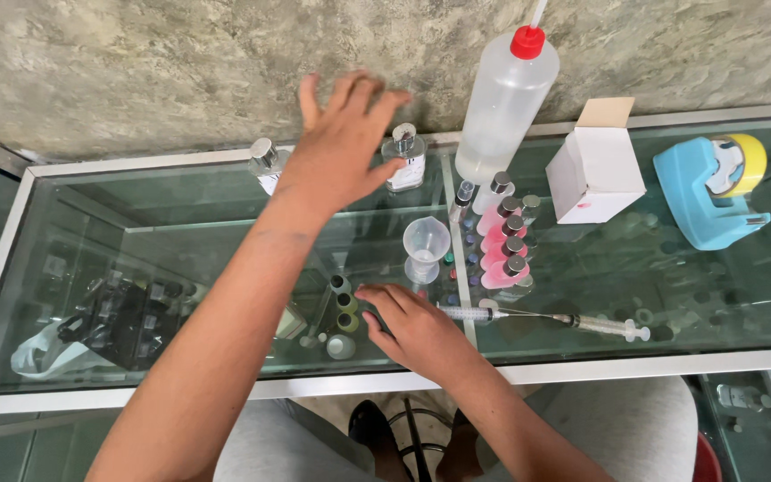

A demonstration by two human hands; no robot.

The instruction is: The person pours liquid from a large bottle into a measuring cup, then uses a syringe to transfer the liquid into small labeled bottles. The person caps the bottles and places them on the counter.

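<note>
**Inspector:** Containers first. What stands on the glass counter [225, 192]?

**Onlooker:** A tall squeeze bottle [503, 105] with a red cap, clear liquid low in it, at the back by the wall. In front of it, a row of small vials [503, 243] holding pink liquid, capped in silver. A clear measuring cup [425, 243] just left of them looks empty. Two small glass bottles with silver caps stand at the back: one [405, 157] right of the raised hand, one [266, 164] left of it.

**Inspector:** The hands?

**Onlooker:** The left hand [343, 143] hangs above the counter, fingers spread wide, holding nothing, nearest the two back bottles. The right hand [412, 328] rests palm down on the glass, fingers loosely curled, gripping nothing that I can see. Its fingertips lie beside a few small greenish vials [344, 314]; a syringe [537, 317] lies flat just right of it.

**Inspector:** Edges, room?

**Onlooker:** The right hand is near the front white frame [671, 364]. A white box [596, 171] and a blue tape dispenser [708, 189] crowd the right end; bare glass lies left of the arms.
</note>
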